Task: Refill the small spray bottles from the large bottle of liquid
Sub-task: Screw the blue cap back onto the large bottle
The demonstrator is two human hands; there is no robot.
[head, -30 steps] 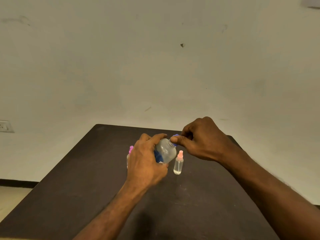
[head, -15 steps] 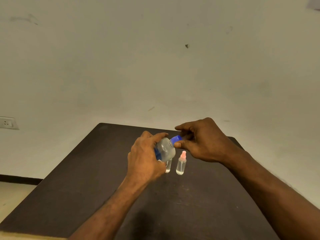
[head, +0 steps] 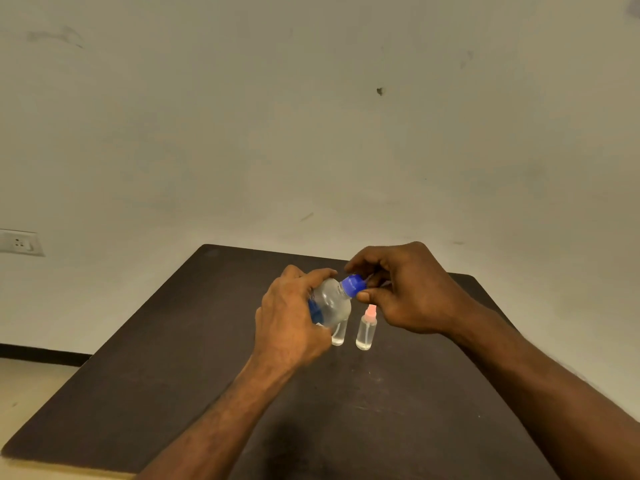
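My left hand (head: 294, 317) grips the body of the large clear bottle (head: 333, 301), which is tilted with its neck pointing up and right above the table. My right hand (head: 412, 292) pinches the bottle's blue cap (head: 353, 284) between thumb and fingers. A small spray bottle with a pink top (head: 366, 329) stands upright on the dark table (head: 173, 358), just below my right thumb. A second small bottle (head: 338, 336) stands to its left, mostly hidden behind the large bottle; its top is not visible.
The table's far edge meets a plain pale wall. A wall socket (head: 20, 242) sits at the far left. A strip of floor (head: 31, 382) shows beyond the table's left edge.
The blue cap shows more fully between my right fingers than before. The pink-topped third bottle seen at the left a second ago is now hidden behind my left hand.
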